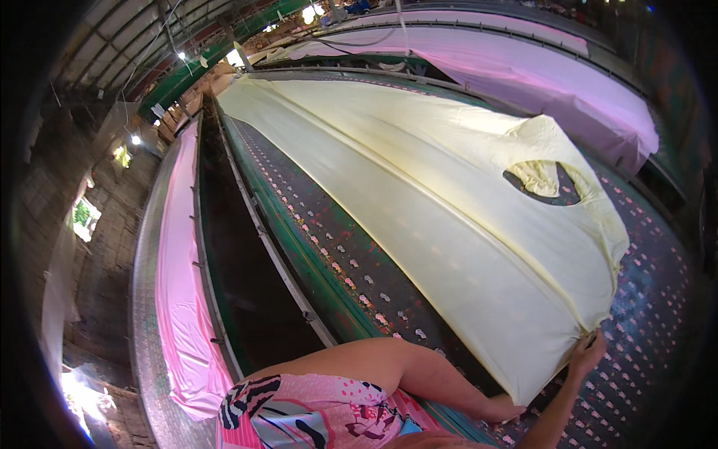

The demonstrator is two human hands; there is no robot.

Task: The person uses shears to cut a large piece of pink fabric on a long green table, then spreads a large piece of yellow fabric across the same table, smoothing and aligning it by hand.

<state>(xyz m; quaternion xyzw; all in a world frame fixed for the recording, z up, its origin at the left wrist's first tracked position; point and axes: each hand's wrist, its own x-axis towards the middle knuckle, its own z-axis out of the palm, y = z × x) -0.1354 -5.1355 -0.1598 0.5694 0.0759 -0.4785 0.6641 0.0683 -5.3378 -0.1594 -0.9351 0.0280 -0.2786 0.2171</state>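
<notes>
A long sheet of pale yellow fabric stretches down a dark printing table and narrows toward the far end. My left hand is closed at its near left corner, where the cloth is pulled to a point; the fingertips are partly hidden. Further right along the near edge, my right hand pinches the cloth, and creases run out from the grip. A lengthwise fold ridge crosses the sheet's middle. On the right side the fabric is bunched around an oval gap through which the table shows.
The dark table surface carries rows of small pale and pink printed marks. Pink fabric lies on a table to the left, past a dark gap with a metal rail. More pink-lilac fabric covers a table at the back right.
</notes>
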